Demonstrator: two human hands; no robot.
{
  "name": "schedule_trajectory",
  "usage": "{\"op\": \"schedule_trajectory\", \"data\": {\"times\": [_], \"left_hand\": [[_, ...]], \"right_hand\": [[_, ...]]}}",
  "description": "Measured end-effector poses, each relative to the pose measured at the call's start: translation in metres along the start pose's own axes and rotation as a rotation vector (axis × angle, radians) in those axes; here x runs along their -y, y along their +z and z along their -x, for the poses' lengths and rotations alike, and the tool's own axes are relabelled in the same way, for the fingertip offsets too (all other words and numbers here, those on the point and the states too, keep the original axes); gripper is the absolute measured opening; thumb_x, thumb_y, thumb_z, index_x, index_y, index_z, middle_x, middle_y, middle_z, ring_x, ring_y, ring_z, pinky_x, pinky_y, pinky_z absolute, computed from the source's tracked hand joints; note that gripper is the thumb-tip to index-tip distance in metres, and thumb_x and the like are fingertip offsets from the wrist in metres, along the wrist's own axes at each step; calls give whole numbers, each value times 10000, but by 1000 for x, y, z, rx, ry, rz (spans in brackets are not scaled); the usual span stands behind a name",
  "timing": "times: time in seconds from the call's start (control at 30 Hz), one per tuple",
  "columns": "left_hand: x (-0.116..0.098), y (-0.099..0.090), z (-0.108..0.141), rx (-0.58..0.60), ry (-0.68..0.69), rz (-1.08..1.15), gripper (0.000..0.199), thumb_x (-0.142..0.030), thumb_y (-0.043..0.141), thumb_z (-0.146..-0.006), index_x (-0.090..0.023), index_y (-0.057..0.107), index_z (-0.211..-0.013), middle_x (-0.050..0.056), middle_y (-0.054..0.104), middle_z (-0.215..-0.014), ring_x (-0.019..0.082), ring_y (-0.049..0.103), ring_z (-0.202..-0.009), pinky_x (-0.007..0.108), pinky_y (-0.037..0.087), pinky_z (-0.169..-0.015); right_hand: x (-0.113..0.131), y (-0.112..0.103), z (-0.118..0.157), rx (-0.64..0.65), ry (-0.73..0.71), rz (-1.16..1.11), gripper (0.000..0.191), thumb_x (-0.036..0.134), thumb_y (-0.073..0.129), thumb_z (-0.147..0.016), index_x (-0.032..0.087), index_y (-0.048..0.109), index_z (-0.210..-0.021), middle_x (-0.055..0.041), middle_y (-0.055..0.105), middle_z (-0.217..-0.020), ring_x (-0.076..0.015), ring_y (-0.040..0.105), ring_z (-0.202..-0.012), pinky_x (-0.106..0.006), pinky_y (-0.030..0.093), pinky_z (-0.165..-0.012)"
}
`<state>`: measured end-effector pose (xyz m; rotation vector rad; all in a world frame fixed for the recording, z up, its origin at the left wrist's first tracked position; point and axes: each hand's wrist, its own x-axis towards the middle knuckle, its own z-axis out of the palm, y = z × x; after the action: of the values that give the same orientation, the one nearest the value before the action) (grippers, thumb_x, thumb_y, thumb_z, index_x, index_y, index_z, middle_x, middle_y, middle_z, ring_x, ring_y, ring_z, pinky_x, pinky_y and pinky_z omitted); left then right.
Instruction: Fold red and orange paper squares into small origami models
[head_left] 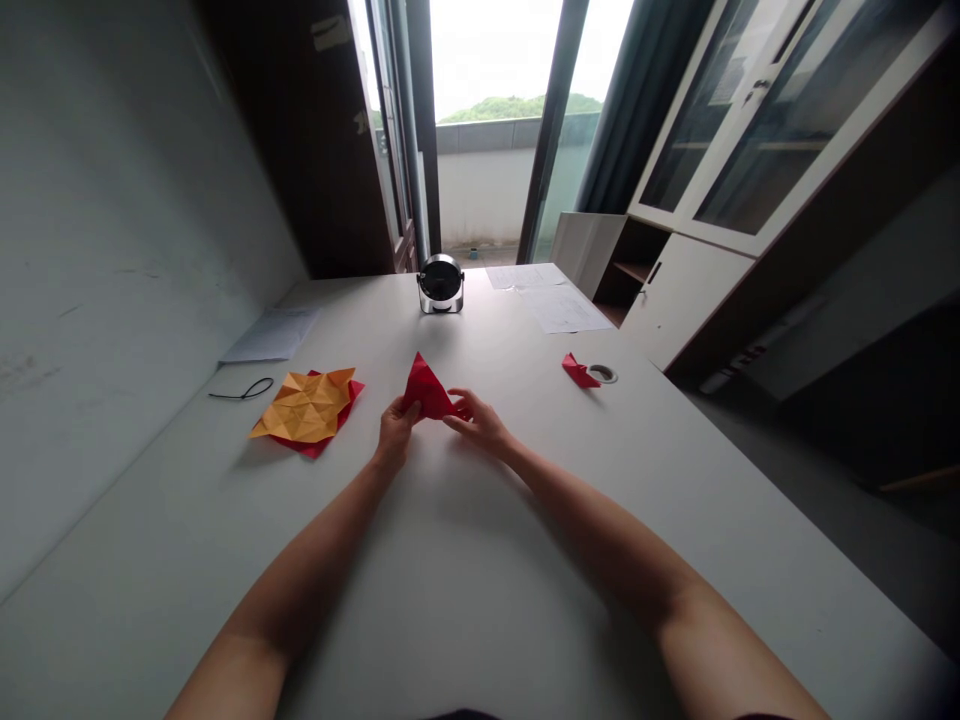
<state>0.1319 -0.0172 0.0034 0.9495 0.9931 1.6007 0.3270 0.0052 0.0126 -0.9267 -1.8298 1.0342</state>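
Observation:
A folded red paper (427,388) with a pointed top is held up above the middle of the white table (465,560). My left hand (395,428) is closed on its lower left corner, thumb on the near face. At the lower right corner, my right hand (477,420) pinches the paper between thumb and fingers. On the left lies a creased orange sheet (306,405) on top of red paper (346,412). A small folded red piece (580,371) rests on the right, beside a roll of tape (602,374).
A round black and silver device (441,284) stands at the table's far edge. White papers (562,305) lie at the far right, more sheets (271,335) at the far left. A black cable loop (244,392) is near the wall. Cabinets (690,290) stand beyond the right edge.

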Motion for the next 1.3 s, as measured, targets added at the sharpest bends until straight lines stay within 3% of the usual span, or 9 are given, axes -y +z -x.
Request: {"op": "schedule_trajectory", "data": {"times": [0.13, 0.23, 0.43, 0.57, 0.97, 1.13, 1.3], "left_hand": [[-3, 3, 3, 114, -47, 24, 390, -410, 797, -712, -149, 693, -983, 95, 716, -974, 207, 671, -898, 407, 533, -890], [-5, 1, 3, 142, -96, 60, 370, -399, 799, -716, -167, 691, -983, 89, 711, -1004, 199, 669, -929, 389, 524, -895], [-8, -1, 1, 183, -126, 115, 401, -433, 785, -729, -204, 670, -1038, 98, 688, -1100, 211, 655, -994, 387, 507, -890], [-9, 0, 3, 226, -169, 127, 363, -428, 772, -751, -206, 676, -1023, 82, 690, -1026, 198, 653, -942, 375, 497, -879], [1, 1, 3, 367, -192, 72, 308, -358, 753, -800, -152, 682, -1018, 94, 700, -1016, 208, 652, -900, 363, 499, -844], [4, 1, 3, 300, -95, -40, 295, -370, 749, -791, -140, 675, -961, 75, 703, -937, 199, 652, -852, 375, 512, -844], [4, -1, 2, 273, -54, -72, 292, -336, 741, -789, -160, 662, -1007, 43, 684, -917, 159, 627, -821, 320, 512, -812]], "right_hand": [[-1, -2, -1, -64, -2, 112, 218, 377, 640, -832, 217, 679, -975, 25, 620, -659, -123, 515, -575, -243, 398, -574], [-2, -3, -1, -75, 8, 92, 207, 384, 590, -860, 199, 664, -807, 27, 597, -601, -118, 494, -547, -232, 367, -536], [10, -3, 2, -62, -66, 96, 253, 425, 588, -882, 190, 669, -833, 10, 615, -633, -130, 511, -582, -247, 390, -573], [18, -4, 5, -27, -121, 24, 312, 464, 554, -917, 178, 673, -876, -33, 677, -750, -154, 576, -665, -271, 442, -644], [12, -1, 2, -20, -82, -157, 274, 440, 596, -880, 175, 658, -915, -17, 663, -767, -151, 588, -703, -254, 454, -645], [-2, 1, -2, -32, -83, -205, 179, 340, 651, -821, 181, 646, -904, -16, 661, -796, -159, 597, -730, -274, 481, -685], [-7, 4, -5, 54, -36, -405, 255, 320, 706, -773, 171, 616, -959, -49, 672, -867, -186, 626, -772, -305, 517, -685]]}}
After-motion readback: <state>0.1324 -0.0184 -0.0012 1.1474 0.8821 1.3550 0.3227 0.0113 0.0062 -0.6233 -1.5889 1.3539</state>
